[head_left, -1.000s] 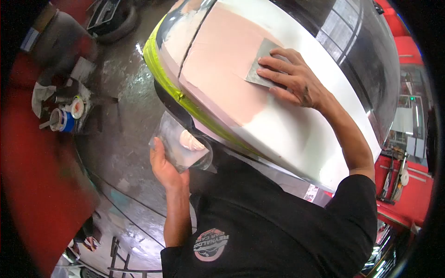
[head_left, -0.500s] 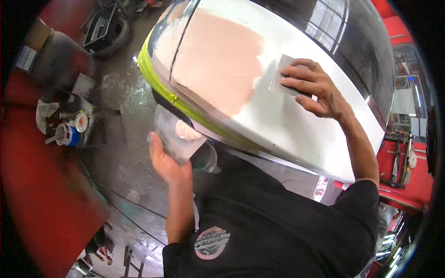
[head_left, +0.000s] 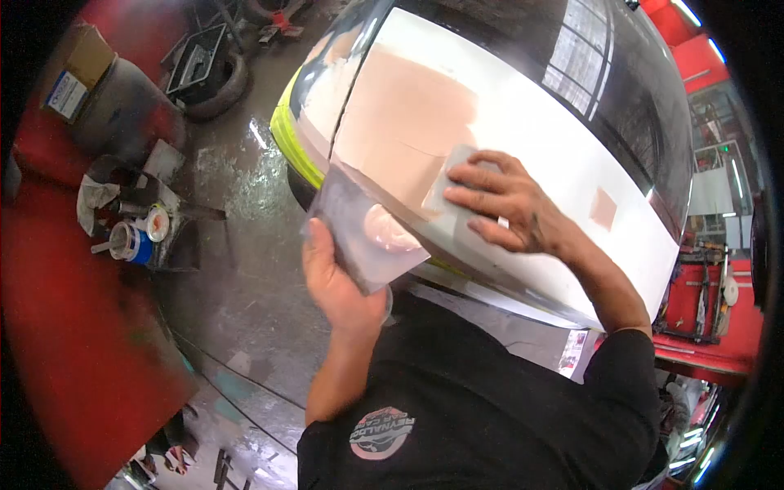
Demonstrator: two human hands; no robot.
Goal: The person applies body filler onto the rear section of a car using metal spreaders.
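Note:
My left hand [head_left: 343, 286] is closed on the edge of a flat, translucent mixing board [head_left: 347, 204], which carries a lump of pinkish body filler [head_left: 390, 229]. In my right hand [head_left: 510, 204], a thin grey spreader [head_left: 445, 175] is pinched under the fingers. Its edge is at the lower right of a large pink filler patch [head_left: 408, 102] on the white car panel [head_left: 535, 122]; I cannot tell whether it touches. The board hangs in front of the panel's lower left edge. Farther right on the panel is a small square filler patch [head_left: 603, 209].
Lime-green tape [head_left: 292, 135] runs along the car's lower edge. At left, an open blue-and-white can [head_left: 131, 242] stands on a dark stand beside a round lid [head_left: 157, 223]. A tyre [head_left: 220, 91] and a cable [head_left: 245, 376] lie on the floor.
My right hand with the spreader has moved left and down to the large patch's edge. My left hand has brought the board rightward, nearer it. The small square patch is now uncovered.

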